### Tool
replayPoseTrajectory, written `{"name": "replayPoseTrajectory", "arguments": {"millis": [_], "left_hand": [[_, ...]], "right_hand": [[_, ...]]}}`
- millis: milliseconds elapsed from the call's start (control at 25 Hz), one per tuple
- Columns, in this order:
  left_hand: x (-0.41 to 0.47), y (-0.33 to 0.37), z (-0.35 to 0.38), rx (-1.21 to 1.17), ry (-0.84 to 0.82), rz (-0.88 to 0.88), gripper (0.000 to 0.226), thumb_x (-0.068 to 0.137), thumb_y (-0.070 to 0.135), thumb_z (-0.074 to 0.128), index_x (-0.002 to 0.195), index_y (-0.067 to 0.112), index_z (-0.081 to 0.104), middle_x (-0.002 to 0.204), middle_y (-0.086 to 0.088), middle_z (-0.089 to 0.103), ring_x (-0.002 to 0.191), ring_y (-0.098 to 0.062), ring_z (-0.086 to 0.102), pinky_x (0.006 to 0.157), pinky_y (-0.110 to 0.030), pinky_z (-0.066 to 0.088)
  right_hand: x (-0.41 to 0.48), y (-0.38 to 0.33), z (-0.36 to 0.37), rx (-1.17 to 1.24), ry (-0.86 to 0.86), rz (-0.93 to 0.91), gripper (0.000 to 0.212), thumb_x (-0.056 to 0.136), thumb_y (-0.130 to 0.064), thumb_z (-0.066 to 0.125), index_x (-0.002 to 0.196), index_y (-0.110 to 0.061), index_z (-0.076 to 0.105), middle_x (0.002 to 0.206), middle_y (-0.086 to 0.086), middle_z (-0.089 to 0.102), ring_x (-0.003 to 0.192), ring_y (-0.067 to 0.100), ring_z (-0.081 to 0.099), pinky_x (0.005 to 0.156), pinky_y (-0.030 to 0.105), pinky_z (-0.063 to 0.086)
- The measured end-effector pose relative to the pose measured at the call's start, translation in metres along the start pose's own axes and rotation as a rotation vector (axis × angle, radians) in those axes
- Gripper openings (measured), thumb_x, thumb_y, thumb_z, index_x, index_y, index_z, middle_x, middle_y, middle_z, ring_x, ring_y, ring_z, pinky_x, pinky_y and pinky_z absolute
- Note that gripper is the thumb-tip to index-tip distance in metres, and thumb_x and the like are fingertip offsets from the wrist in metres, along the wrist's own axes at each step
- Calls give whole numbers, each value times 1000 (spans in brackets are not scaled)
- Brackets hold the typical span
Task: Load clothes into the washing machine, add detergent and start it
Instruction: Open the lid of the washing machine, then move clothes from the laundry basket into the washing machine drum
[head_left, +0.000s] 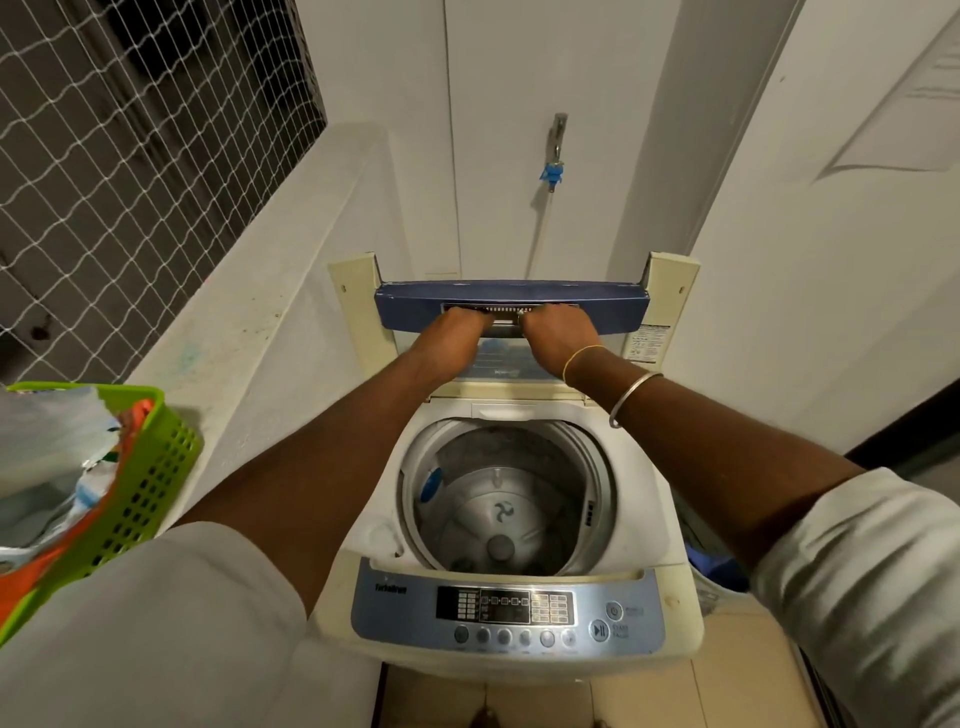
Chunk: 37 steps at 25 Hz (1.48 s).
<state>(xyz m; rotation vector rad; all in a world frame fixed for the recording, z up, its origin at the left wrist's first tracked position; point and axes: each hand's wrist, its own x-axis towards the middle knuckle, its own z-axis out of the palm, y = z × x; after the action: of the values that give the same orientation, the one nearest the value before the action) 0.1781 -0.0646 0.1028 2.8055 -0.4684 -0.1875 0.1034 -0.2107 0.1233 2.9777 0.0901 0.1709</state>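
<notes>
A white top-load washing machine (639, 525) stands in front of me with its folding lid (415, 304) raised at the back. The steel drum (519, 499) has no clothes in it. My left hand (457, 330) and my right hand (553, 332) both grip the handle recess in the lid's blue front edge, fingers curled into it. The blue control panel (405, 613) with buttons and a display faces me at the front. A green plastic basket (156, 467) with clothes and packets sits at my left.
A low white wall ledge (270, 332) runs along the left under a netted window (130, 130). A tap with a blue fitting (553, 171) is on the back wall. A white wall stands close on the right. Beige floor tiles (727, 675) lie below.
</notes>
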Motion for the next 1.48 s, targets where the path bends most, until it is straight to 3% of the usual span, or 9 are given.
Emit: {"name": "replayPoseTrajectory", "arguments": {"millis": [160,360,520,600,680,800,960,1160,1480], "left_hand": [[-17,-11,-2,52,23,200,35,95,8,60,126,23,54,115,-6,62,87,-20,57,84,-31,52],[-31,-17,-3,38,11,275,56,91,3,64,141,21,47,142,-6,53,123,-28,57,102,-38,49],[-41,-16,-2,9,71,283,53,93,6,62,142,21,48,140,-7,55,121,-27,58,102,-38,51],[-53,-16,4,-59,165,281,41,96,12,60,135,21,56,129,-6,64,110,-26,64,96,-38,55],[-71,-19,18,-97,262,287,31,98,20,57,129,19,62,120,-5,68,102,-22,66,94,-35,56],[-102,-29,51,-102,285,290,35,101,23,52,135,16,58,131,-5,64,115,-22,62,102,-31,48],[-123,-42,93,-41,123,219,51,105,33,40,152,13,33,158,-8,35,146,-26,32,121,-38,23],[-142,-38,126,126,55,188,59,105,42,30,155,12,23,164,-13,18,152,-31,14,122,-48,12],[-169,44,145,206,32,179,63,105,44,21,156,8,14,165,-15,9,153,-32,6,124,-50,12]], "right_hand": [[-9,1,-4,64,-40,18,27,95,-10,60,122,-6,62,114,15,67,101,31,67,89,38,54],[-23,3,-4,126,-53,0,42,92,-6,63,133,-11,56,123,14,65,106,32,66,90,39,54],[-35,-1,-3,106,31,-41,38,90,-10,66,126,-16,59,113,11,69,90,28,68,77,35,56],[-46,-6,-3,80,105,-39,20,95,-24,59,113,-18,63,99,6,71,79,22,66,68,31,53],[-59,-12,6,172,204,-12,25,99,-35,50,114,-20,63,96,4,72,78,21,66,67,30,53],[-77,-24,34,339,174,46,43,101,-42,46,136,-18,53,125,8,66,110,25,64,88,37,55],[-100,-33,77,314,-26,37,64,101,-49,37,154,-12,28,158,10,34,147,28,29,119,44,27],[-135,-32,104,334,-154,36,70,102,-54,31,157,-14,15,165,8,13,153,26,8,123,45,10],[-187,25,107,357,-150,27,70,102,-53,28,158,-15,11,166,7,6,153,24,3,124,46,7]]}}
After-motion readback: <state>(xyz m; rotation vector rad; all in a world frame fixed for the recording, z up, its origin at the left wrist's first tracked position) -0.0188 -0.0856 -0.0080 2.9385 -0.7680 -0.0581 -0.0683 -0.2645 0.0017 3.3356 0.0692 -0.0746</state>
